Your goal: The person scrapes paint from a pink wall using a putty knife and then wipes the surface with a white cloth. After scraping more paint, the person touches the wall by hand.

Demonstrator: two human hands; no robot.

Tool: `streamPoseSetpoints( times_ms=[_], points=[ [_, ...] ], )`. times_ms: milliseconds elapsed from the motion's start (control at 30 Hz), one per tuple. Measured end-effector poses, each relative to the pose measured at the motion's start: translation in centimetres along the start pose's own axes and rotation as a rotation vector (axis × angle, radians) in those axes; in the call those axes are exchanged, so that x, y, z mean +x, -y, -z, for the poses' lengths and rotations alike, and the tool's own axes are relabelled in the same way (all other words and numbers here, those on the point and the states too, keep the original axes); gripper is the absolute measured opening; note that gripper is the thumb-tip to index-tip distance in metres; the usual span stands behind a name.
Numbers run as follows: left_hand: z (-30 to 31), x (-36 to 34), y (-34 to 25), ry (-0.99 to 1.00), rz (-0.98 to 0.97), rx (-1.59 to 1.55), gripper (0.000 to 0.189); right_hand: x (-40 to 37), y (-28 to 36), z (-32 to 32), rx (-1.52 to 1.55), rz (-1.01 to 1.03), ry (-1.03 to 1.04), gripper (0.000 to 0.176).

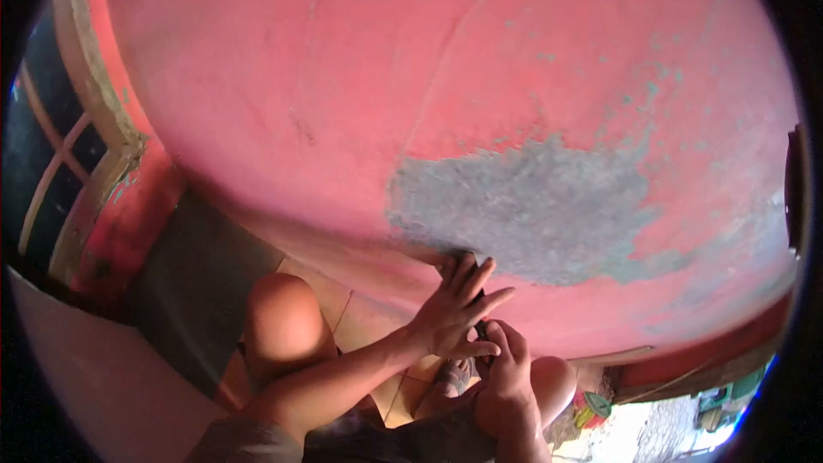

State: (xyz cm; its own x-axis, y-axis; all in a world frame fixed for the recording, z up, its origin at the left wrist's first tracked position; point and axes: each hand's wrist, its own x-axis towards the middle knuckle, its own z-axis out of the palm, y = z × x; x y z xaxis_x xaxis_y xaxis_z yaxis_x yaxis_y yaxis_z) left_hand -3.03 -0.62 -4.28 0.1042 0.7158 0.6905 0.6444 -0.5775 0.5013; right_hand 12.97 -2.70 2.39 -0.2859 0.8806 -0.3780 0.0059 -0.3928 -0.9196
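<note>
My left hand (454, 304) is raised with its fingers spread, close to the lower part of the pink wall (343, 103). Just below and to the right, my right hand (506, 364) is closed around a small dark object (483, 327), mostly hidden by the fingers. A dark part shows behind the left hand's fingers, near the wall; whether it belongs to the same object is unclear. Above the hands, a large grey patch (531, 206) of bare plaster shows where the pink paint is gone.
My bent knees (287, 317) frame both hands above a tiled floor (364, 321). A window with crossed bars (64, 154) is at the left. Green and red items (593, 409) lie at the lower right, near a long thin stick (673, 384).
</note>
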Motion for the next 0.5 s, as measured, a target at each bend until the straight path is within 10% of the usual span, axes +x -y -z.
streamPoseSetpoints(
  times_ms=[300, 433, 500],
  points=[
    [2.8, -0.1, -4.2, -0.007, 0.032, -0.223, 0.099, -1.1, -0.2, 3.0, -0.231, 0.141, 0.127, 0.025],
    [0.6, -1.6, -7.8, -0.387, 0.586, -0.518, 0.091, -1.4, 2.1, 3.7, -0.496, 0.276, 0.149, 0.025],
    [-1.3, -2.5, -7.3, -0.412, 0.936, -1.033, 0.057, -1.3, 2.6, 3.5, -0.567, 0.344, 0.174, 0.027]
  ],
)
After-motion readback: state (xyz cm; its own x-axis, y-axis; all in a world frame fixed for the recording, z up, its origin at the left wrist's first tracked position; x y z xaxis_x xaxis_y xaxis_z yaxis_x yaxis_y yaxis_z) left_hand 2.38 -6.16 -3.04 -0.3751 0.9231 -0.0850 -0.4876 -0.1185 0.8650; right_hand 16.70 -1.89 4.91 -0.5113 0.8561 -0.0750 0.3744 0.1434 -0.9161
